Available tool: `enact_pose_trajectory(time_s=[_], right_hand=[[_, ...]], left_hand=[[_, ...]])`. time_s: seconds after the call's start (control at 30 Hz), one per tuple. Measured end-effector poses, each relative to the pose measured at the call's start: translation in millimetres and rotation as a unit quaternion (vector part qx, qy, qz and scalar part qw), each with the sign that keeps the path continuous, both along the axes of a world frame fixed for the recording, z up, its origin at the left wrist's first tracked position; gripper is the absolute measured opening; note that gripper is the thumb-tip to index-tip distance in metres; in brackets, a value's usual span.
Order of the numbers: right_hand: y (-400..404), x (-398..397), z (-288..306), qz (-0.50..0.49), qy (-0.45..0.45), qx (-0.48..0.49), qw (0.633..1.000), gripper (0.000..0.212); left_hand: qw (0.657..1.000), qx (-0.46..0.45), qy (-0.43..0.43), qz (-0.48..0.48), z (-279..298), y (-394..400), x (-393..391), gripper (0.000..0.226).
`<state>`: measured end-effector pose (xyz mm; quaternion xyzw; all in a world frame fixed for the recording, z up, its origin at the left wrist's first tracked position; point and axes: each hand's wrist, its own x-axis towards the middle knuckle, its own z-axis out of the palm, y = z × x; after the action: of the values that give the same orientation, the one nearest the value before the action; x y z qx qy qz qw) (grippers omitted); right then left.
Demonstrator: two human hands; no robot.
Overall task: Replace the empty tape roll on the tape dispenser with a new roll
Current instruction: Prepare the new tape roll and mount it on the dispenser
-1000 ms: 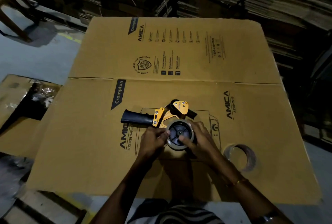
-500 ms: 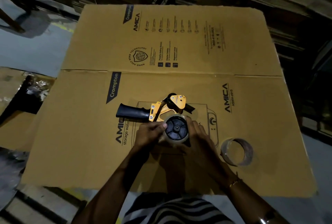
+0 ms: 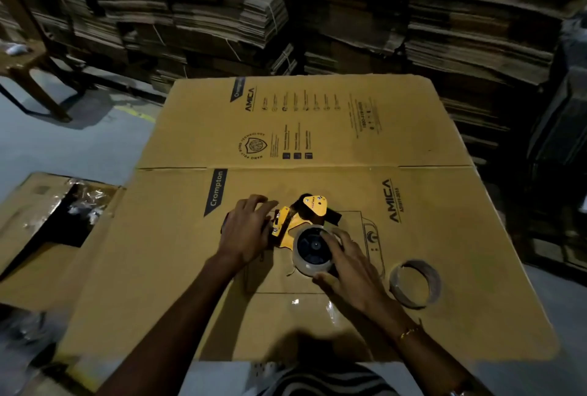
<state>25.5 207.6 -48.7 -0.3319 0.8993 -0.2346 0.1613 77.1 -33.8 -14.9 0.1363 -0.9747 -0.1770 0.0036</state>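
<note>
right hand (image 3: 349, 265) cups the roll (image 3: 313, 248) seated on the dispenser (image 3: 295, 221); left hand (image 3: 246, 230) covers its handle, pointing leftward.

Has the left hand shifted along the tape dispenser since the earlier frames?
Yes. The left hand has left the new tape roll and moved leftward along the tape dispenser, now covering its black handle.

Black handle of the yellow tape dispenser (image 3: 290, 224) is mostly hidden under the left hand (image 3: 246, 230). Right hand (image 3: 346, 264) covers the near-right rim of the clear tape roll (image 3: 313, 251). Both forearms cut off by bottom edge. Small print on the flattened brown cardboard box (image 3: 317, 129) unreadable.
</note>
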Motion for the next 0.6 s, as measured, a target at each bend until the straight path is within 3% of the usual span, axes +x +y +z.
enact_pose_trajectory(time_s=[0.13,0.33,0.6], right_hand=[[0,1,2,-0.005,0.014,0.020,1.000,0.067],[3,0,2,-0.031,0.038,0.044,0.998,0.063],[-3,-5,1,-0.050,0.075,0.084,0.992,0.062]], left_hand=[[0.990,-0.013,-0.118,-0.082,-6,-22,1,0.046],[0.991,-0.033,-0.111,-0.060,-22,-9,36,0.051],[0.989,0.080,-0.128,0.004,-23,42,80,0.048]])
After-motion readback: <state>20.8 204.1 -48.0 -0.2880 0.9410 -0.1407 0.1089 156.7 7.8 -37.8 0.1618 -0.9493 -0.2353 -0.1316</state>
